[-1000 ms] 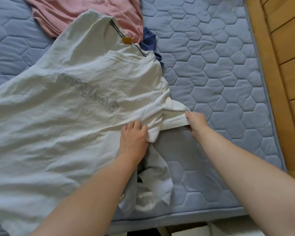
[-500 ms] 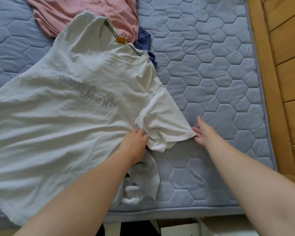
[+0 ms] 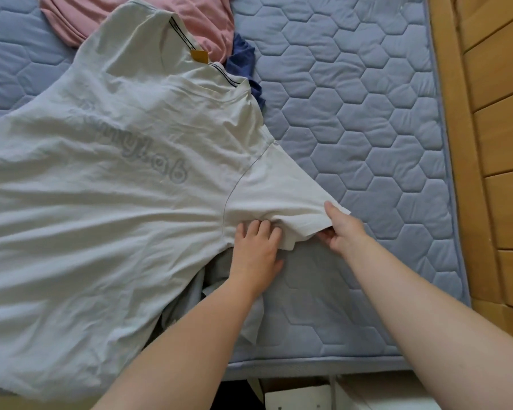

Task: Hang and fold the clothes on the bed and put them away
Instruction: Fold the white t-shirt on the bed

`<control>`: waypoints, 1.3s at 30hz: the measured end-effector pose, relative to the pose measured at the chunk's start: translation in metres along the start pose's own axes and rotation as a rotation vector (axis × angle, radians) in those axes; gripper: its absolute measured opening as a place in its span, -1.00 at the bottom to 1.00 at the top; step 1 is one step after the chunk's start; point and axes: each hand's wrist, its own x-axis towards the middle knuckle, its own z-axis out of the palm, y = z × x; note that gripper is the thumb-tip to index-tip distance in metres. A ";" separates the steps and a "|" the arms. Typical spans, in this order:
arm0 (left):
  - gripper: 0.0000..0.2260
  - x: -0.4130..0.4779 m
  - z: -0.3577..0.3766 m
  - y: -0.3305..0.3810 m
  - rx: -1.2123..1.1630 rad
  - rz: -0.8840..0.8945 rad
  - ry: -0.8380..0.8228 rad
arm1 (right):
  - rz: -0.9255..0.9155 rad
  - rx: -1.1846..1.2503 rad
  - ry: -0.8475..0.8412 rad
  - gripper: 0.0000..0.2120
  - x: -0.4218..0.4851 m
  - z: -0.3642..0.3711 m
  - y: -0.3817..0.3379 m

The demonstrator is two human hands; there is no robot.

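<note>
From the head view, the white T-shirt (image 3: 116,202) lies spread flat on the bed (image 3: 367,113), collar toward the far side and its body running off to the left. The right hand (image 3: 342,229) has its grip pinched on the hem of the sleeve (image 3: 279,196), thumb on top and fingers beneath, drawing it out to the right. The left hand (image 3: 255,250) holds nothing; its fingers press down on the fabric just beside the armpit seam.

As I judge it, the task is at an early stage: this shirt is only being smoothed, with no fold made in it. A pink garment (image 3: 172,16) and a dark blue garment (image 3: 243,60) lie crumpled at the far side, both unfolded, and nothing shows as hung or put away.

The shirt's left portion and the pink garment are cut off by the frame. Some pale grey cloth (image 3: 219,276) bunches under the left wrist (whether it belongs to the shirt or is a separate piece, I cannot tell). No hanger or wardrobe is in view.
</note>
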 end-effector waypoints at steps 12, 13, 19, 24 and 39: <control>-0.91 0.015 -0.008 0.032 -0.267 -0.108 0.347 | 0.126 -0.160 0.010 -0.77 -0.008 -0.006 -0.034; -0.91 0.013 -0.010 0.030 -0.288 -0.074 0.360 | 0.081 -0.205 0.005 -0.79 -0.007 -0.006 -0.035; -0.86 0.002 -0.019 0.013 -0.209 0.307 0.251 | -0.367 -0.764 0.073 -0.77 0.000 -0.022 -0.039; -0.91 0.000 -0.030 0.010 0.037 0.351 -0.397 | -0.235 -0.977 0.072 -0.75 -0.002 -0.031 -0.028; -0.90 0.013 -0.113 -0.089 -1.349 -1.012 0.388 | -0.297 -0.389 -0.300 -0.78 -0.090 0.173 -0.081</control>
